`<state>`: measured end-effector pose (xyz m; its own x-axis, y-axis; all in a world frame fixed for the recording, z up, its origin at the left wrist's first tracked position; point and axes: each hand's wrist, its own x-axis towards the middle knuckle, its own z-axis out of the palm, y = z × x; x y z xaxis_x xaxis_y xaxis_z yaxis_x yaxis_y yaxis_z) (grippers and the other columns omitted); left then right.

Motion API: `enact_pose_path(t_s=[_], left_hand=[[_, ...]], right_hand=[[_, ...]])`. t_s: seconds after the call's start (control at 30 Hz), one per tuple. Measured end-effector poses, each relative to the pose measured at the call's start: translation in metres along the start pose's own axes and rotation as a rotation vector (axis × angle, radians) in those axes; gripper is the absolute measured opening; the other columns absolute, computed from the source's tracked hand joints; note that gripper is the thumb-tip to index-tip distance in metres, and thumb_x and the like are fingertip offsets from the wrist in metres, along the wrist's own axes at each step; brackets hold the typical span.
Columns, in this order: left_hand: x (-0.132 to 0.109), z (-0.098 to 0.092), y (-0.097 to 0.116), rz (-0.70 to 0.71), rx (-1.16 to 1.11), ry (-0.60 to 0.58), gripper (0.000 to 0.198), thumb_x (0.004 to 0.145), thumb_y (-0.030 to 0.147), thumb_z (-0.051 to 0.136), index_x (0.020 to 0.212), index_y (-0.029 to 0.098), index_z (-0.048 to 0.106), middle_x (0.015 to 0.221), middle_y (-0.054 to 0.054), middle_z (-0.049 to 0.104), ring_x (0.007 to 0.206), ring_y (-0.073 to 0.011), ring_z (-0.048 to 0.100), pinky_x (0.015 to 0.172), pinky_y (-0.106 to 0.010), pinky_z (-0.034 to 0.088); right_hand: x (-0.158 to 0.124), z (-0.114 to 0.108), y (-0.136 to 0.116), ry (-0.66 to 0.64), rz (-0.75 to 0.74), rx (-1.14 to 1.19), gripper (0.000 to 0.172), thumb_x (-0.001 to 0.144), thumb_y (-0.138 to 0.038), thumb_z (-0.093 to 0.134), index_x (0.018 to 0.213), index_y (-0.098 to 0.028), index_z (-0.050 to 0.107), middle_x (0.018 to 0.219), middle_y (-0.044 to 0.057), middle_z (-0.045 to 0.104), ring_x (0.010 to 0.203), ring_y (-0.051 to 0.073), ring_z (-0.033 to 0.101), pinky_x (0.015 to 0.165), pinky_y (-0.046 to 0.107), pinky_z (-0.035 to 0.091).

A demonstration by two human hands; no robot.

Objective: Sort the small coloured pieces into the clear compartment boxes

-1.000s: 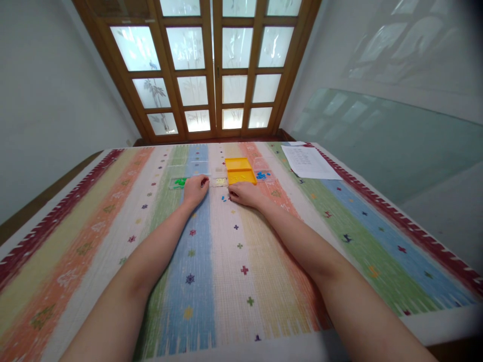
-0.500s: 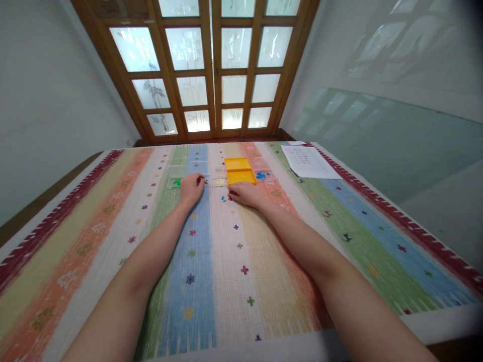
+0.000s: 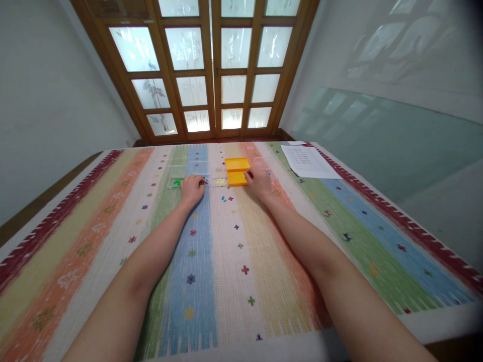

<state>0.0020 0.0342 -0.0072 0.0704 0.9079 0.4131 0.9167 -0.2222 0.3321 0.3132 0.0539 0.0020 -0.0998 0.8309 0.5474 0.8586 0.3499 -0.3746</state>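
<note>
A: Starting at the left, what lies about your left hand [image 3: 192,190]?

B: Green pieces [image 3: 177,182] in a clear box [image 3: 171,186], just left of it. Your fingers are curled in; I can't tell whether they pinch anything.

A: And between your hands?

B: Pale pieces [image 3: 221,182] in a small tray, with loose blue bits [image 3: 223,199] nearer you on the striped cloth [image 3: 192,241]. Then comes the yellow box [image 3: 237,164], open, perhaps set centrally so either of your hands reaches it.

A: Your right hand [image 3: 260,183]?

B: Fingers bent at the box's near right part; their grip is too small to read. Your wrist seems kept low for steadiness. Farther right lies a paper [image 3: 309,162], probably set aside to leave you room.
</note>
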Motion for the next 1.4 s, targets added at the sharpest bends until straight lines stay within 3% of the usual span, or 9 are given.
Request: enact_pose_path(t_s=[0.1, 0.23, 0.43, 0.6, 0.8, 1.0, 1.2, 1.4], left_hand=[[0.0, 0.0, 0.002, -0.013, -0.002, -0.003, 0.024, 0.09, 0.019, 0.058, 0.102, 0.025, 0.078, 0.115, -0.009, 0.074, 0.113, -0.0312, 0.059, 0.095, -0.044, 0.042], [0.0, -0.001, 0.002, -0.016, 0.01, -0.014, 0.022, 0.092, 0.023, 0.06, 0.105, 0.025, 0.078, 0.115, -0.009, 0.074, 0.113, -0.0319, 0.059, 0.094, -0.044, 0.042], [0.0, 0.0, 0.002, 0.006, -0.006, 0.0, 0.021, 0.094, 0.025, 0.059, 0.102, 0.024, 0.078, 0.112, -0.008, 0.075, 0.109, -0.0297, 0.06, 0.095, -0.042, 0.043], [0.0, 0.002, 0.002, 0.008, -0.034, 0.015, 0.019, 0.094, 0.025, 0.059, 0.099, 0.024, 0.078, 0.11, -0.008, 0.076, 0.108, -0.0288, 0.061, 0.096, -0.042, 0.043], [0.0, 0.002, 0.002, 0.012, -0.025, 0.027, 0.02, 0.094, 0.027, 0.059, 0.1, 0.024, 0.078, 0.112, -0.007, 0.076, 0.107, -0.0287, 0.061, 0.095, -0.042, 0.043], [0.0, 0.002, 0.005, 0.006, -0.019, 0.027, 0.022, 0.095, 0.027, 0.057, 0.101, 0.024, 0.078, 0.112, -0.009, 0.075, 0.109, -0.0291, 0.06, 0.099, -0.044, 0.043], [0.0, 0.003, 0.006, 0.048, -0.039, 0.037, 0.022, 0.097, 0.026, 0.055, 0.1, 0.023, 0.076, 0.11, -0.009, 0.073, 0.109, -0.0285, 0.06, 0.099, -0.044, 0.043], [-0.002, 0.002, 0.014, 0.194, -0.11, -0.036, 0.02, 0.097, 0.024, 0.055, 0.101, 0.022, 0.074, 0.106, -0.009, 0.072, 0.11, -0.0272, 0.06, 0.102, -0.042, 0.045]], right_hand=[[0.006, -0.003, 0.026, 0.127, 0.14, -0.041, 0.021, 0.1, -0.03, 0.051, 0.089, -0.02, 0.066, 0.092, 0.01, 0.071, 0.084, 0.024, 0.058, 0.075, 0.035, 0.037], [0.01, -0.006, 0.056, 0.164, 0.275, -0.063, 0.027, 0.102, -0.036, 0.049, 0.084, -0.022, 0.063, 0.088, 0.012, 0.069, 0.083, 0.027, 0.058, 0.074, 0.036, 0.037], [0.011, -0.008, 0.067, 0.163, 0.333, -0.036, 0.026, 0.103, -0.04, 0.049, 0.091, -0.023, 0.064, 0.09, 0.011, 0.069, 0.084, 0.028, 0.059, 0.073, 0.036, 0.038], [0.008, -0.006, 0.042, 0.058, 0.149, -0.002, 0.02, 0.101, -0.032, 0.051, 0.092, -0.021, 0.066, 0.092, 0.01, 0.071, 0.086, 0.025, 0.06, 0.075, 0.034, 0.038], [-0.005, -0.005, -0.012, -0.308, -0.25, 0.093, 0.021, 0.101, -0.032, 0.055, 0.098, -0.02, 0.072, 0.096, 0.008, 0.074, 0.088, 0.022, 0.062, 0.078, 0.031, 0.039], [-0.019, -0.007, -0.053, -0.554, -0.489, 0.134, 0.018, 0.098, -0.037, 0.063, 0.099, -0.021, 0.073, 0.096, 0.006, 0.072, 0.087, 0.02, 0.06, 0.076, 0.029, 0.037], [-0.022, -0.006, -0.058, -0.6, -0.531, 0.102, 0.017, 0.098, -0.037, 0.067, 0.103, -0.021, 0.071, 0.103, 0.006, 0.072, 0.088, 0.02, 0.061, 0.072, 0.028, 0.035], [-0.024, -0.002, -0.06, -0.584, -0.545, 0.115, 0.013, 0.102, -0.029, 0.061, 0.102, -0.019, 0.071, 0.101, 0.007, 0.072, 0.088, 0.019, 0.06, 0.074, 0.028, 0.036]])
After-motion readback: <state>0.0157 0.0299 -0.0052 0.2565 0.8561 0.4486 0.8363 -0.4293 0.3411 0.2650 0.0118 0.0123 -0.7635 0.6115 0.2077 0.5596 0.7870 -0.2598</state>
